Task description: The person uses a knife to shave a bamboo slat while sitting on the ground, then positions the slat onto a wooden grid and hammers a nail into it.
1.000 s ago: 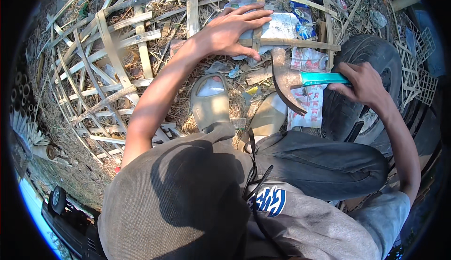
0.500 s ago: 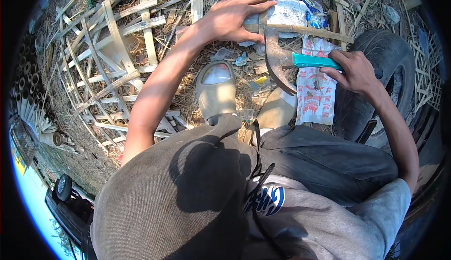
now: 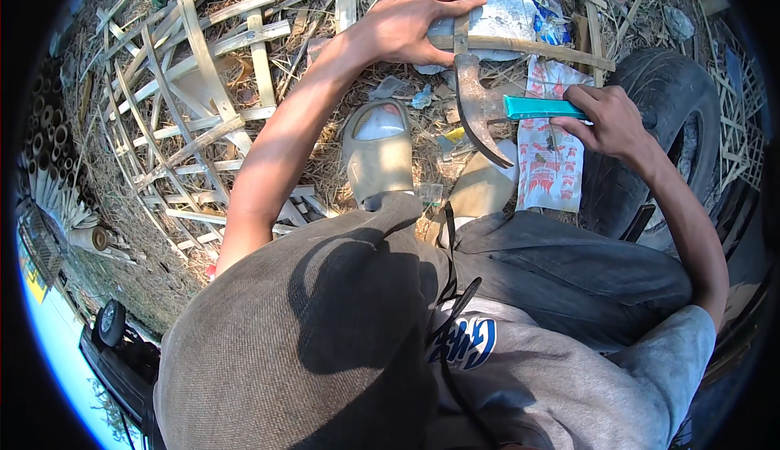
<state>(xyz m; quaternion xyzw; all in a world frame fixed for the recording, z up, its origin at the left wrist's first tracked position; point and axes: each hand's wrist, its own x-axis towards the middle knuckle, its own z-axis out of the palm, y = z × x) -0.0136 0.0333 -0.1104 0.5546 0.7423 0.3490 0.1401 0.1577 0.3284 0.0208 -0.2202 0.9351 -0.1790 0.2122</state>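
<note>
My right hand [image 3: 609,121] is wrapped round the teal handle of a rusty claw hammer [image 3: 486,107]. The hammer's face is at the near end of an upright bamboo strip [image 3: 461,39], its curved claw pointing toward my feet. Spread out beside that strip, my left hand [image 3: 406,27] has its fingers stretched across it and its thumb close to the hammer head. A crosswise bamboo strip [image 3: 544,47] passes by the same spot, over a whitish block [image 3: 504,19]. Whether the hammer touches the strip, I cannot tell.
A woven bamboo lattice [image 3: 213,84] spreads over the left and far side. To the right stands a black tyre [image 3: 650,141], with a printed plastic wrapper [image 3: 551,165] beside it. My sandalled foot [image 3: 379,149] rests on straw-littered ground. Cut bamboo poles [image 3: 53,133] are stacked at far left.
The hammer has shifted very slightly to the left relative to the ground, with its head still by the strip's end. My left hand keeps its place on the strip.
</note>
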